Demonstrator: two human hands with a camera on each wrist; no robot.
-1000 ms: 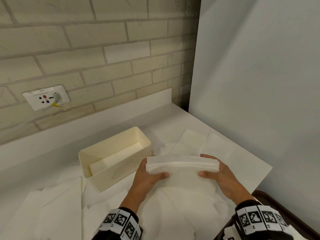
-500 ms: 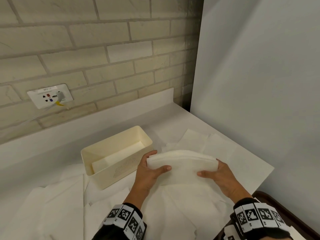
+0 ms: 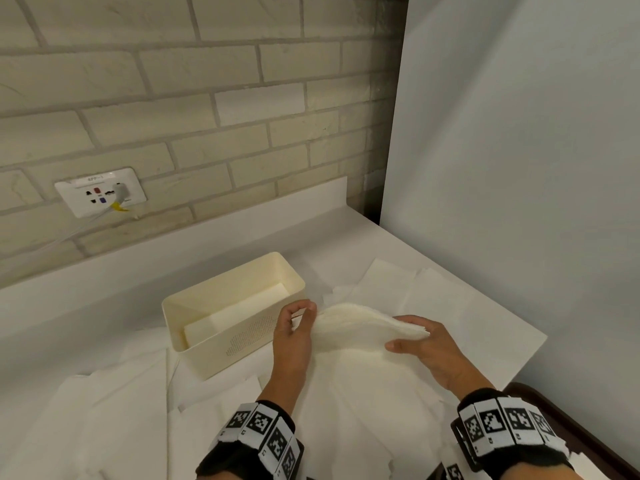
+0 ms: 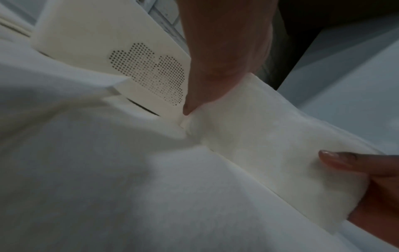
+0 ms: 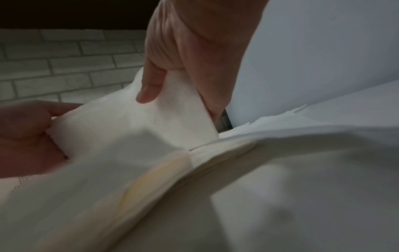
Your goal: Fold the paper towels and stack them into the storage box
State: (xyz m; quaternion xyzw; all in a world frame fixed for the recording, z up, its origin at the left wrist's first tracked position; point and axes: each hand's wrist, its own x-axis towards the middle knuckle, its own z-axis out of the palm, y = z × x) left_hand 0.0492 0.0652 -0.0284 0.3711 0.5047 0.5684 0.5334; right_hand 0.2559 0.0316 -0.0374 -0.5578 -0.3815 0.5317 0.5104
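We pinch one folded paper towel (image 3: pixel 360 327) between our left hand (image 3: pixel 294 337) and right hand (image 3: pixel 429 351), one storage box (image 3: pixel 221 355) just left of the left hand, its single stacked towel partly hidden.

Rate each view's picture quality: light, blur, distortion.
Head view: evenly lit and sharp, wide-angle bending of the wall lines. Left wrist view: dim and grainy, a shadow across the loose sheets, yet the storage box dots read clearly. Right wrist view: dim, near foreground smeared, the folded paper towel sharper.
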